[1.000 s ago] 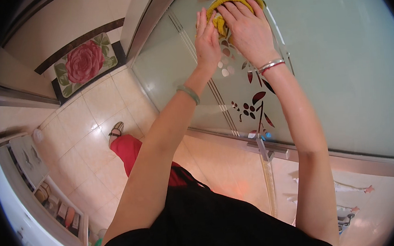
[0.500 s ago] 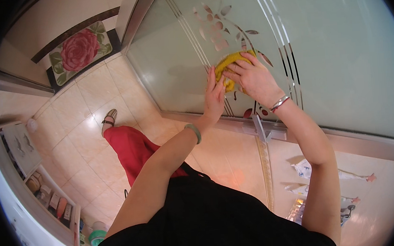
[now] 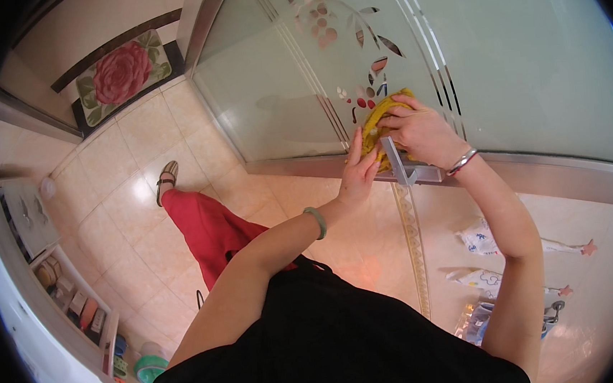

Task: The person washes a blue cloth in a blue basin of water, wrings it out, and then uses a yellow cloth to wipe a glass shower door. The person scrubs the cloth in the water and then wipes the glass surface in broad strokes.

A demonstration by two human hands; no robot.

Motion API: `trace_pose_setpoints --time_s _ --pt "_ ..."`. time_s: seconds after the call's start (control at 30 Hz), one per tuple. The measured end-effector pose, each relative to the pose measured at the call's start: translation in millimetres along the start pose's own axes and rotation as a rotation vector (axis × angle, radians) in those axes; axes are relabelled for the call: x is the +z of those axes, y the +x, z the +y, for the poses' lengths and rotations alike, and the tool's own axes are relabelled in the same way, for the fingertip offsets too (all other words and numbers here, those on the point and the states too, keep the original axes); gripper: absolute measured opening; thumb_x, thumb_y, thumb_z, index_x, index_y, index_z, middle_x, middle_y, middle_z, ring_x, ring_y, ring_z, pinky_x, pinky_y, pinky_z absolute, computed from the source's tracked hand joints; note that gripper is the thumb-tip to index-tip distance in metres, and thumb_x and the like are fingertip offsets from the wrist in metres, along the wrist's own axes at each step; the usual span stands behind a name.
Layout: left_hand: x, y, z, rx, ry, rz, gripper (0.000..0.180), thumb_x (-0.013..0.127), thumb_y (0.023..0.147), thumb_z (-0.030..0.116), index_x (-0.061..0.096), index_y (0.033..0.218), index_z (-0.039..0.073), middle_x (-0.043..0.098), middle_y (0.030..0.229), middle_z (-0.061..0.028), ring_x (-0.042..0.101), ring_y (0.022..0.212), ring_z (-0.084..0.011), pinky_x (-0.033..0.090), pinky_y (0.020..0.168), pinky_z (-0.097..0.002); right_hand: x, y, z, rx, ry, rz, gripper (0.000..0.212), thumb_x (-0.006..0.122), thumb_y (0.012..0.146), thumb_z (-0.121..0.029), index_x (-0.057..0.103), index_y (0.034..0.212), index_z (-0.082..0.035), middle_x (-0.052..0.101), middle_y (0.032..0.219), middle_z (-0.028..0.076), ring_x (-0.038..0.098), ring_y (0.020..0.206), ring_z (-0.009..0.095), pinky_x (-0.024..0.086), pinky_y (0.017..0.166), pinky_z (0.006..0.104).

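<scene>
A bunched yellow cloth (image 3: 374,130) lies against the frosted glass door (image 3: 527,66), close to its lower metal frame. My right hand (image 3: 421,133) presses on the cloth from the right, its fingers curled over the folds. At the cloth's lower left edge, my left hand (image 3: 357,177) holds it with the fingertips. A grey metal bracket (image 3: 399,162) on the door frame stands just in front of the cloth and hides part of it. Clear leaf and flower patterns (image 3: 322,21) and thin stripes run through the frosted glass above my hands.
A rose-patterned mat (image 3: 122,70) lies at the far left. A white cabinet (image 3: 51,334) with an open shelf of small items stands at left, beside a green tub (image 3: 151,368). Printed cloths (image 3: 479,239) hang from star-shaped hooks (image 3: 589,248) on the right wall.
Both hands and the yellow cloth have moved down and to the right across the glass, to the bracket on the lower frame. The patterns that the cloth covered now show.
</scene>
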State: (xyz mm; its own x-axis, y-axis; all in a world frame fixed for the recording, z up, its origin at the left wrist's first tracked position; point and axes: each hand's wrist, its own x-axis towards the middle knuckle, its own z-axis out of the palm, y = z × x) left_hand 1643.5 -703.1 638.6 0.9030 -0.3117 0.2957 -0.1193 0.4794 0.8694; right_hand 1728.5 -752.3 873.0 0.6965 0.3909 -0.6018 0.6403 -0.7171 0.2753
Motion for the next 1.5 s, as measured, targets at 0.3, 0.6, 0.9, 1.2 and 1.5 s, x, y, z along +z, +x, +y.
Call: trace_pose_setpoints --time_s 0.3,0.6,0.9,1.2,1.5 --pt "15 30 28 0.134 0.061 0.010 0.054 0.055 0.085 -0.015 0.061 0.132 0.011 0.011 0.163 -0.0137 0.018 0.149 -0.0342 0.027 0.117 -0.0376 -32 -54 -13 0.127 -0.152 0.150 0.030 0.063 0.077 -0.015 0.072 0.106 -0.017 0.065 0.116 -0.003 0.055 0.115 0.015 0.035 0.114 0.0374" --pt "-6 69 16 0.190 0.066 0.078 0.053 0.059 0.082 -0.012 0.067 0.126 0.016 0.017 0.161 -0.0154 0.022 0.147 -0.0363 0.025 0.118 -0.0385 -39 -25 2 0.164 -0.171 0.170 0.037 0.063 0.077 -0.013 0.068 0.113 -0.016 0.063 0.122 -0.001 0.054 0.118 0.016 0.034 0.113 0.0377" --pt "-75 170 -23 -0.005 -0.245 0.335 0.046 0.046 0.091 -0.012 0.061 0.131 0.005 0.011 0.163 -0.0113 0.019 0.149 -0.0253 0.026 0.115 -0.0309 -47 109 58 0.148 -0.261 0.287 0.046 0.068 0.073 -0.013 0.064 0.119 -0.014 0.062 0.121 0.000 0.053 0.119 0.016 0.033 0.113 0.0374" --pt "-195 309 -67 0.168 0.222 0.539 0.047 0.052 0.087 -0.011 0.065 0.127 0.010 0.021 0.160 -0.0166 0.026 0.145 -0.0339 0.029 0.115 -0.0346 -57 261 123 0.171 -0.386 0.487 0.055 0.076 0.069 -0.015 0.061 0.122 -0.014 0.060 0.123 -0.001 0.053 0.119 0.016 0.032 0.112 0.0363" --pt "-265 382 -95 0.070 0.213 0.710 0.031 0.056 0.086 -0.006 0.066 0.113 0.004 0.044 0.129 -0.0140 0.047 0.114 -0.0314 0.042 0.096 -0.0351 -47 377 162 0.181 -0.424 0.567 0.034 0.060 0.083 -0.013 0.065 0.117 -0.012 0.063 0.118 -0.001 0.055 0.117 0.015 0.033 0.111 0.0356"
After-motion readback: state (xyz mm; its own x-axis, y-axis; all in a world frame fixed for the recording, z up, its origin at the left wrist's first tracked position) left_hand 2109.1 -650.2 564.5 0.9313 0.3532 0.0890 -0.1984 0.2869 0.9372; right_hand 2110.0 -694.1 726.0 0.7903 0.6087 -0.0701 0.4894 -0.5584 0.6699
